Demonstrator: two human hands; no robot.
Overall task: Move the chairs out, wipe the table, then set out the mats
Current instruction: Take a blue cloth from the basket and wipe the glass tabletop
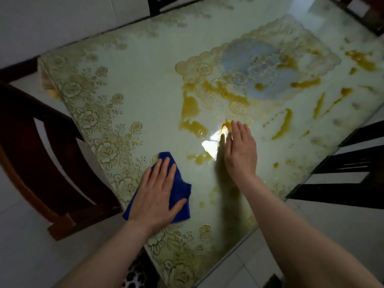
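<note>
A glass-topped table [145, 84] with a pale gold flower pattern fills the view. Yellow-brown smears [190, 107] spread over its middle and right side. A blue cloth [178, 183] lies near the table's left edge, and my left hand [156, 192] presses flat on it with straight fingers. My right hand [241, 150] rests flat on the glass beside a bright reflection, its fingertips at a small smear. A scalloped mat [259, 65] with a blue flower centre lies further back on the table.
A dark wooden chair [35, 154] stands pulled out at the left. Another dark chair [349, 171] stands by the right edge. Chair parts show at the top [153, 5] and the top right corner [372, 15]. Pale floor tiles surround the table.
</note>
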